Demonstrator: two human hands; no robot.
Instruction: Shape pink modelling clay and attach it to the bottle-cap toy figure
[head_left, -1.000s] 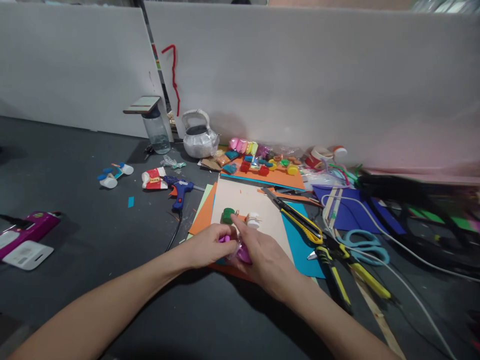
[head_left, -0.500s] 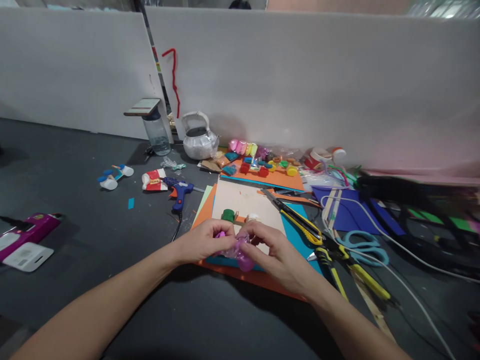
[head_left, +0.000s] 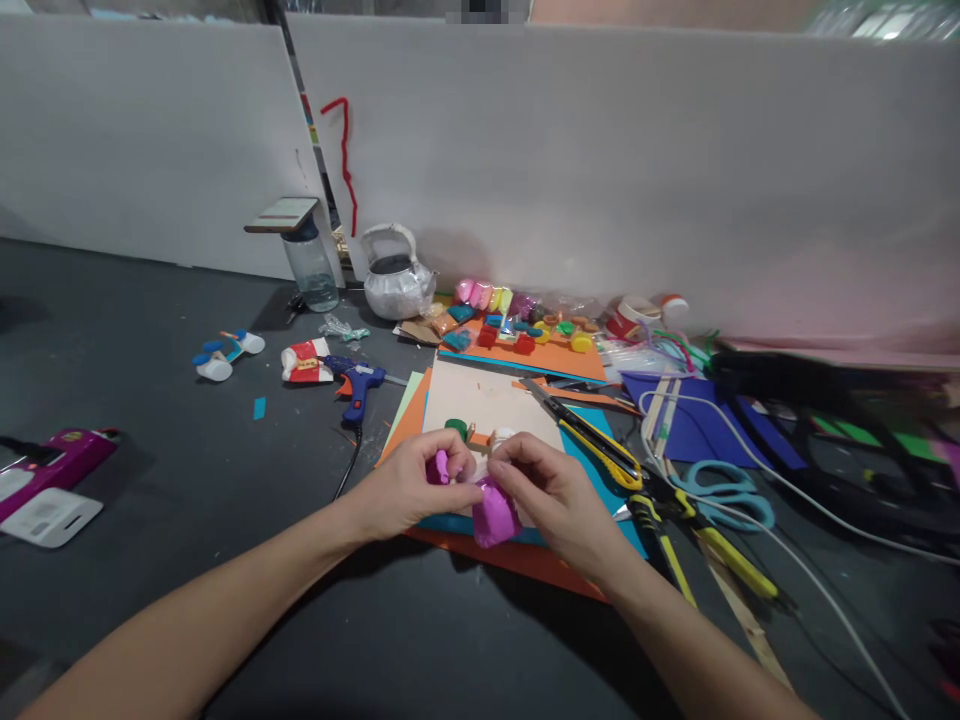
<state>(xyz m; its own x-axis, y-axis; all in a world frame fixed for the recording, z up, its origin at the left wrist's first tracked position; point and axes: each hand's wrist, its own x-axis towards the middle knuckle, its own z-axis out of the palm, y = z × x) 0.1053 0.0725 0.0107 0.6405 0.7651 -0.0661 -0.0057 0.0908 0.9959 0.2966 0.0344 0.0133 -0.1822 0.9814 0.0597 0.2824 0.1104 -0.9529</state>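
Observation:
A purple-pink packet of modelling clay [head_left: 495, 515] hangs between my hands, above the stacked coloured sheets [head_left: 495, 393]. My right hand [head_left: 551, 490] pinches its upper end between thumb and fingers. With my left hand [head_left: 409, 485] closed, the thumb reaches the packet's left side, and a small purple-pink clay piece [head_left: 442, 466] shows in the curled fingers. Just beyond my fingers, a green cap [head_left: 455, 428] and a white cap [head_left: 501, 437] are on the sheets, partly hidden.
A blue glue gun [head_left: 360, 387] lies left of the sheets. On the right are a yellow utility knife [head_left: 600, 447], blue-handled scissors [head_left: 727, 495], pliers [head_left: 731, 555] and a white cable [head_left: 795, 565]. Behind stand a kettle [head_left: 397, 288] and a water bottle [head_left: 313, 268].
The packet between my hands now hangs lower and shows more of its solid purple-pink face. My right fingers have risen slightly. The small clay piece in my left fingers shows more.

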